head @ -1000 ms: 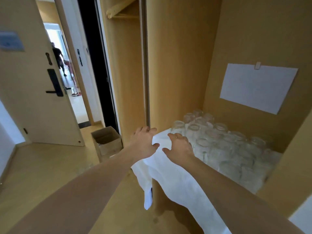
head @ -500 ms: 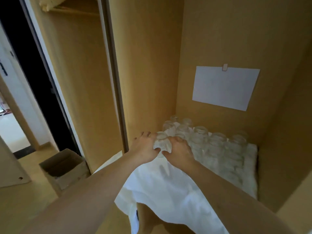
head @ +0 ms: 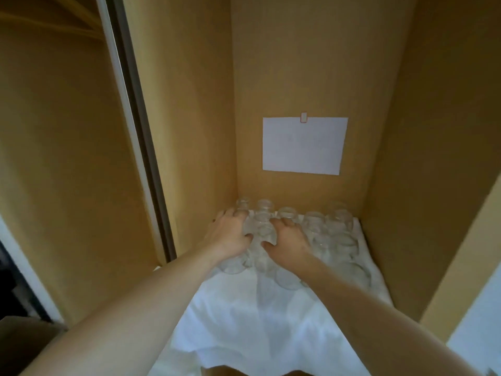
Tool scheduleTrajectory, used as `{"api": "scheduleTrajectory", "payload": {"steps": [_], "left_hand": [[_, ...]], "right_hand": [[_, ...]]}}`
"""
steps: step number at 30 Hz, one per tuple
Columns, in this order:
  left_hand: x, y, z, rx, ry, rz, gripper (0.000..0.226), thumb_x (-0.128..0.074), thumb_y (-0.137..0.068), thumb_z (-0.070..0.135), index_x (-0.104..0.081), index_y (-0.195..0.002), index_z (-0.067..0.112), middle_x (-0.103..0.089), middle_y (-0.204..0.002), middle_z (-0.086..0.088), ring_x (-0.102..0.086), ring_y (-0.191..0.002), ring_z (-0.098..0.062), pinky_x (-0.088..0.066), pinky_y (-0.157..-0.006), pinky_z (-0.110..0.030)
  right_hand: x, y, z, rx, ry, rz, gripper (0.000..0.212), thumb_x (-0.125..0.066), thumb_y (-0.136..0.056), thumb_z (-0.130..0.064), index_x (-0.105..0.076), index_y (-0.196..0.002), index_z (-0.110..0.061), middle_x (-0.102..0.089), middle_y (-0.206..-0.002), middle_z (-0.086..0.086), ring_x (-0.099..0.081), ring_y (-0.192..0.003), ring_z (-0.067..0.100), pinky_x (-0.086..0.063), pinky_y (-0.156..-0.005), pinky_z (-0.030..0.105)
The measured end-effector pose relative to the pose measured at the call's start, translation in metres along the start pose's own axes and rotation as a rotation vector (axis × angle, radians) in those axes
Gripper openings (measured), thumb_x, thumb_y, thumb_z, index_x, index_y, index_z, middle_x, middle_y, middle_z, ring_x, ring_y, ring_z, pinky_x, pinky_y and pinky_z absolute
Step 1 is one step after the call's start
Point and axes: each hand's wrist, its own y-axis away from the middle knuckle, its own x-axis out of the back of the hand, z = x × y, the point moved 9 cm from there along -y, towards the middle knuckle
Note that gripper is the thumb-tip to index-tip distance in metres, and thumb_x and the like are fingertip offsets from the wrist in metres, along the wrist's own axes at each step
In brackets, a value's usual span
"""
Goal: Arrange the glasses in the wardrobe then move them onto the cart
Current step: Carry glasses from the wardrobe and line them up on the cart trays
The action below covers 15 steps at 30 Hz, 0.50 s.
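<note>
Inside the smooth tan wooden wardrobe point(head: 311, 63), a rumpled white cloth point(head: 257, 321) covers the shelf, and a blank white paper sheet point(head: 305, 145) is clipped to the back panel. Clear round glasses point(head: 336, 229) crowd the rear of the cloth. The left hand point(head: 227, 234) and right hand point(head: 287, 240) curl around glasses there, gripping them.

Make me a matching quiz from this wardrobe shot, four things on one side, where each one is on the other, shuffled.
Things:
1. sheet of paper
2. white cloth
3. left hand
4. right hand

Places:
A. spread under the glasses, hanging over the front edge
B. among the glasses, nearer the left wall
C. clipped to the back wall
D. among the glasses, towards the middle

Pairs: 1-C, 2-A, 3-B, 4-D
</note>
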Motion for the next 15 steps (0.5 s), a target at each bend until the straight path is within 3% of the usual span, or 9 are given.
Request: {"api": "scheduleTrajectory", "payload": {"steps": [5, 15], "left_hand": [[-0.012, -0.018, 0.026, -0.120, 0.016, -0.051, 0.067, -0.060, -0.087, 0.048, -0.043, -0.148, 0.026, -0.043, -0.154, -0.007, -0.031, -0.146, -0.032, -0.034, -0.115, -0.045], [-0.038, -0.074, 0.086, -0.283, 0.070, -0.085, 0.067, -0.061, -0.092, 0.045, -0.039, -0.152, 0.024, -0.042, -0.152, -0.008, -0.032, -0.142, -0.032, -0.035, -0.114, -0.042]], "right_hand": [[0.009, 0.013, 0.026, -0.122, 0.050, 0.025, 0.069, -0.061, -0.094, -0.049, -0.037, -0.153, -0.023, -0.042, -0.153, 0.008, -0.040, -0.138, 0.033, -0.041, -0.109, 0.044], [0.035, -0.009, 0.090, -0.266, 0.089, 0.092, 0.066, -0.061, -0.093, -0.048, -0.041, -0.150, -0.023, -0.046, -0.149, 0.006, -0.044, -0.135, 0.031, -0.043, -0.105, 0.041]]}}
